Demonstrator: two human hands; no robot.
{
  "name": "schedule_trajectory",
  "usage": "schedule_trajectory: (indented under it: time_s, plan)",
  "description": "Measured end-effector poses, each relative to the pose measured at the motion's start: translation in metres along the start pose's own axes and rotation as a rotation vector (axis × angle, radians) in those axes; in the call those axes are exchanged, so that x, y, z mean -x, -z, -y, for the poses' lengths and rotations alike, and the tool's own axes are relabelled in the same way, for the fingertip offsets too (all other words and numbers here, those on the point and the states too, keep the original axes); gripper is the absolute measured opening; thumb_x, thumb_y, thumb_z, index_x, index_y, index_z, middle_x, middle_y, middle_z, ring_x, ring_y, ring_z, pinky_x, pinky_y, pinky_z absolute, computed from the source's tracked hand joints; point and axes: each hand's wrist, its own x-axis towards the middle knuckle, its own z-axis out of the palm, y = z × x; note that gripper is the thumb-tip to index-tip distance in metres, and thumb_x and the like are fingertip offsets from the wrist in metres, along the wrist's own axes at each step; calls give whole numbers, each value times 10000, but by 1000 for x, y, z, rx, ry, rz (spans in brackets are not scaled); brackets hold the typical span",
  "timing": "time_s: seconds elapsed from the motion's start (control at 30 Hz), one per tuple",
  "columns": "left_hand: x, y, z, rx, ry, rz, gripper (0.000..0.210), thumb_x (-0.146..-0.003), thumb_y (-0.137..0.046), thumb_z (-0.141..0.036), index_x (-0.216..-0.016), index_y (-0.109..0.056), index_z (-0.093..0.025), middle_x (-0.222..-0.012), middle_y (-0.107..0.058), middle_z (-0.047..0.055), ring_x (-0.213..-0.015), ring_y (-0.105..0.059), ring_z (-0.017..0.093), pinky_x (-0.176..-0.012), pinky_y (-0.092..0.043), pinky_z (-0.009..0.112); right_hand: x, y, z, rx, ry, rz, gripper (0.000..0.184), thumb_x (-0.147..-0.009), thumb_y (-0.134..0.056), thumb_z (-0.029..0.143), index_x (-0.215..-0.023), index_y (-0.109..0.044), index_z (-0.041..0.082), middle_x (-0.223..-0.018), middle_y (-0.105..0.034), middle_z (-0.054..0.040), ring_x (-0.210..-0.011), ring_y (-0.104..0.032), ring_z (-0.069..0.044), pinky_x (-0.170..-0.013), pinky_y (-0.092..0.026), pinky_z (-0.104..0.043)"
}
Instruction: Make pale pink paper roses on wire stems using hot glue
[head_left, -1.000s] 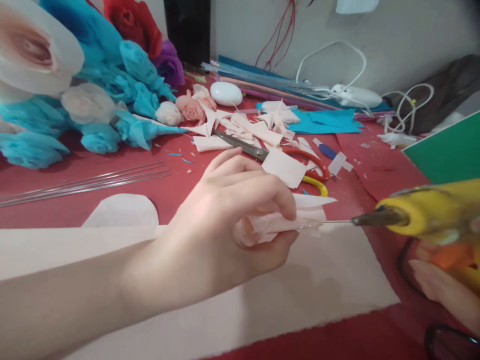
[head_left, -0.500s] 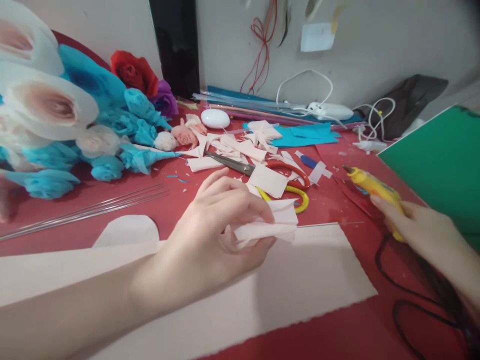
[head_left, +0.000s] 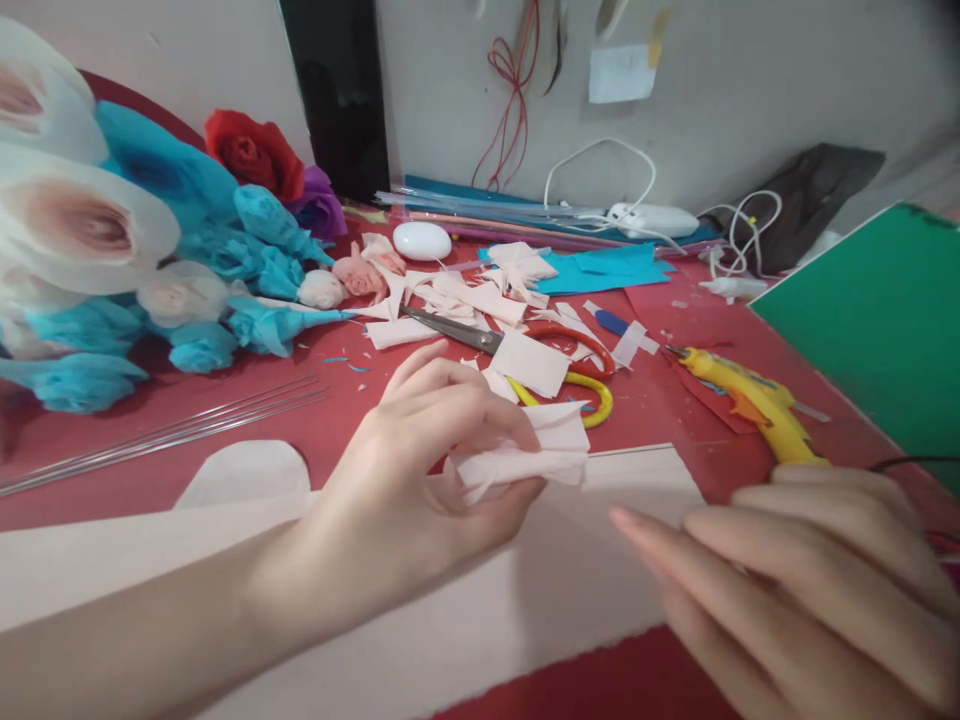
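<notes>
Between the thumb and fingers of my left hand [head_left: 420,480] is a folded piece of pale pink crepe paper [head_left: 551,445]. My right hand [head_left: 810,580] is off to the right with its fingers stretched out and nothing in them. Just beyond it, a yellow hot glue gun [head_left: 750,395] rests on the red table, its nozzle pointing away to the left. Under both hands lies a large sheet of pale pink paper [head_left: 600,560]. Scissors [head_left: 487,342] with red and yellow handles lie behind my left hand, partly covered by a paper scrap [head_left: 531,362].
Blue, white and red paper flowers [head_left: 251,150] crowd the left side. Thin metal wires [head_left: 165,430] lie in front of them. Paper scraps [head_left: 472,300] and a white oval case [head_left: 422,240] are farther back. A green board [head_left: 877,310] leans at the right.
My right hand has let go of the glue gun, which now lies on the table, and has come nearer and toward my left hand. The left hand keeps its hold on the paper.
</notes>
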Motion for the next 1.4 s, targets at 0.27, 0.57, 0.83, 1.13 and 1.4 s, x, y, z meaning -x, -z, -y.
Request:
schedule_trajectory:
  time_s: [0.27, 0.57, 0.83, 1.13, 1.4]
  plan:
    - [0, 0, -1, 16, 24, 1, 92, -723, -622, -104, -748, -573, -178, -701, -598, -20, -721, -520, 125, -824, -442, 335, -12, -18, 8, -51, 21, -16, 193, -902, -487, 156, -955, -671, 176, -637, -588, 2, -584, -510, -116, -608, -372, -297]
    - [0, -2, -3, -20, 34, -15, 145, -714, -636, -98, -779, -551, -197, -707, -577, -41, -688, -528, 111, -845, -441, 332, -14, -15, 4, -85, 56, 59, 187, -885, -518, 148, -989, -673, 160, -657, -602, 3, -585, -515, -114, -579, -372, -298]
    - [0, 0, -5, 2, 38, -20, 165, -701, -620, -96, -776, -535, -216, -661, -534, -36, -653, -534, 142, -810, -450, 377, -18, -17, 5, -189, -37, -17, 175, -903, -527, 135, -953, -691, 96, -650, -626, 2, -616, -502, -117, -598, -360, -307]
    - [0, 0, -5, -31, 31, 0, 224, -687, -624, -82, -813, -497, -216, -708, -531, -47, -691, -503, 130, -796, -422, 305, -14, -12, 2, -184, -9, 16, 165, -877, -561, 130, -983, -682, 93, -711, -655, -8, -657, -533, -128, -617, -387, -322]
    - [1, 2, -2, -34, 21, 0, 261, -690, -632, -102, -870, -483, -219, -744, -507, -47, -770, -510, 138, -796, -403, 279, -19, -16, 5, -162, -38, -6, 165, -878, -541, 112, -885, -706, 103, -665, -636, -13, -620, -509, -126, -594, -381, -306]
